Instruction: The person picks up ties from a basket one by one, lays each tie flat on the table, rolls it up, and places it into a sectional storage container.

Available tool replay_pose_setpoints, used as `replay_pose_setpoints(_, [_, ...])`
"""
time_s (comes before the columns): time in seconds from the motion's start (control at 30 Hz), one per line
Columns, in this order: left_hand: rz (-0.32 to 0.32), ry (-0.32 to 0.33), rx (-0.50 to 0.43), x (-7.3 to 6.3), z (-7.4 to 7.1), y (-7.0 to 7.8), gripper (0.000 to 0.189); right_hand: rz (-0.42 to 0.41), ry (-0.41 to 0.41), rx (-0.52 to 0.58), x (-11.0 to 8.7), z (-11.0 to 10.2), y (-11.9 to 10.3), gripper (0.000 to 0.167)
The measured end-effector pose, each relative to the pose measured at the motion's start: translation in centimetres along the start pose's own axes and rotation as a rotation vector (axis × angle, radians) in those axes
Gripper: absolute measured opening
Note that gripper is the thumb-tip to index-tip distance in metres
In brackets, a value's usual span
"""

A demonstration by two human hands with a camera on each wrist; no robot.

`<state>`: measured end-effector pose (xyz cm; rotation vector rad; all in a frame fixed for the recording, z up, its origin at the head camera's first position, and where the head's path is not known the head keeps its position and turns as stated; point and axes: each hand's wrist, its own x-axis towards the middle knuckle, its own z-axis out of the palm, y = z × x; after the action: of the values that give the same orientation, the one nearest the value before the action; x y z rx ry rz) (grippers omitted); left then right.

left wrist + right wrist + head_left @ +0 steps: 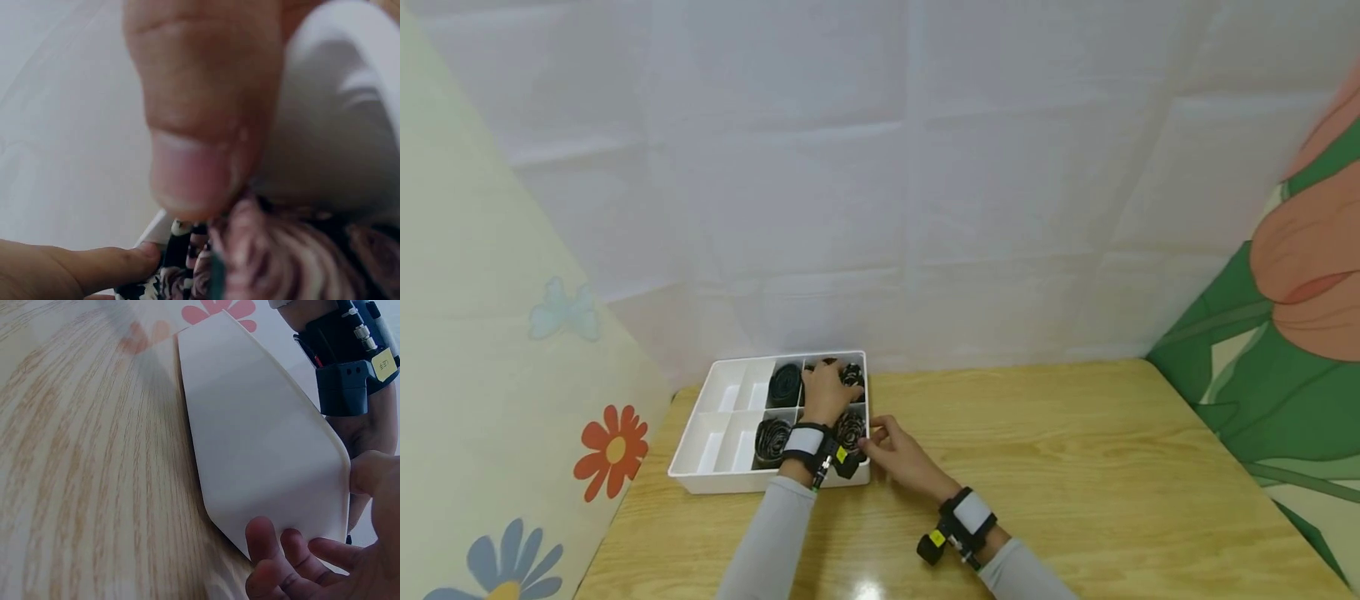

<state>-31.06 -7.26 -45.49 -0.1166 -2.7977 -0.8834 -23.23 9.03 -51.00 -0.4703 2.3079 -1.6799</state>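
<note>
A white divided box (688,473) stands at the table's left, with rolled dark cloths in its right-hand compartments. Reaching in from the front, my left hand (825,396) has its thumb and fingers about a rolled floral cloth (852,375) in the back right. Up close in the left wrist view, the thumb (197,169) presses the pink-and-black floral cloth (281,256), while another fingertip touches it at the left. My right hand (910,462) holds the box's right wall, its thumb at the rim and fingers (262,540) against the outside. The left hand partly hides the middle rolls.
A dark roll (785,385) and a patterned roll (772,440) sit left of the left hand. Another patterned roll (850,431) lies front right. The box's left compartments show bare white bottoms. A wooden table (1075,467) extends right; a white sheet (910,208) hangs behind.
</note>
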Motion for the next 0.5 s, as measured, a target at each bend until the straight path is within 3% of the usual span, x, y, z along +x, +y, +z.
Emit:
replay_pose_setpoints(0.2, [-0.012, -0.076, -0.040, -0.2, -0.5, 0.0, 0.050, -0.005, 0.010, -0.017, 0.0, -0.1, 0.1, 0.051])
replay_pose_setpoints(0.5, [0.100, -0.147, -0.084, -1.2, -2.1, -0.7, 0.039, -0.045, -0.013, -0.067, -0.3, -0.6, 0.1, 0.053])
